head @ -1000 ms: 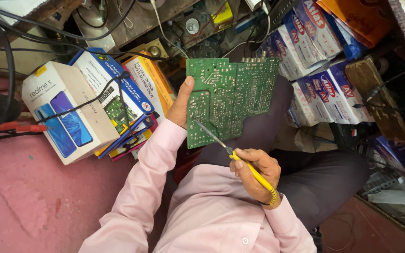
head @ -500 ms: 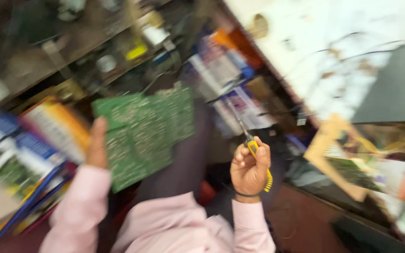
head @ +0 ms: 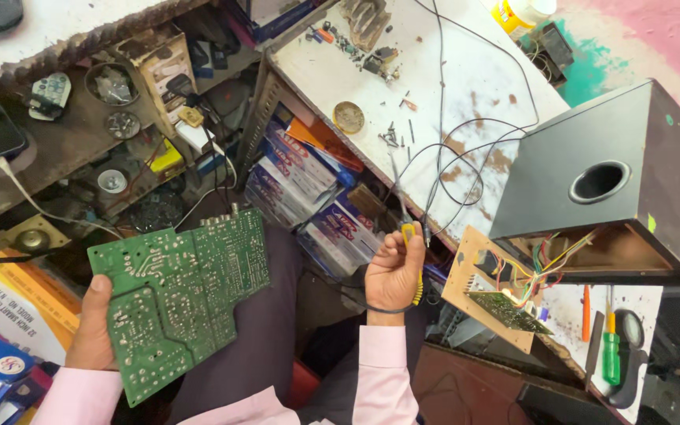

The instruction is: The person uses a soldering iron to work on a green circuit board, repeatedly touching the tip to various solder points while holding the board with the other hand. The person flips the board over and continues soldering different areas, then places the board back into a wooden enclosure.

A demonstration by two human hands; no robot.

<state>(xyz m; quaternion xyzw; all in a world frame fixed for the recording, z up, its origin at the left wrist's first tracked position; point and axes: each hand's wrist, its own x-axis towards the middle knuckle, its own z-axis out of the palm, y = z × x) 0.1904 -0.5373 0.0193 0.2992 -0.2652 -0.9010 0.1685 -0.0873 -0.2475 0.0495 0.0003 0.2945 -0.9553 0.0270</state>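
**Circuit board and screwdriver held over the lap beside a repair bench**

Nearest the camera, two pink sleeves lead to the hands. The left hand [head: 92, 330] grasps a green circuit board [head: 179, 303] by its lower left edge, thumb on the solder side, so that the board extends up and to the right of the grip, tilted above the dark trousers. The right hand [head: 391, 275] is clenched around a yellow-handled screwdriver [head: 405, 228]; the shaft rises from the top of the fist, and the tip points toward the workbench [head: 474, 86], well apart from the board. Just right of this hand, a wooden panel [head: 489, 303] carrying a small board and coloured wires hangs from an open black speaker cabinet [head: 615, 185]. A green-handled screwdriver [head: 610, 354] lies at the bench's near edge. Farther off, black cables, loose screws and a round tin are scattered on the white bench top; stacked cartons fill the space beneath it.
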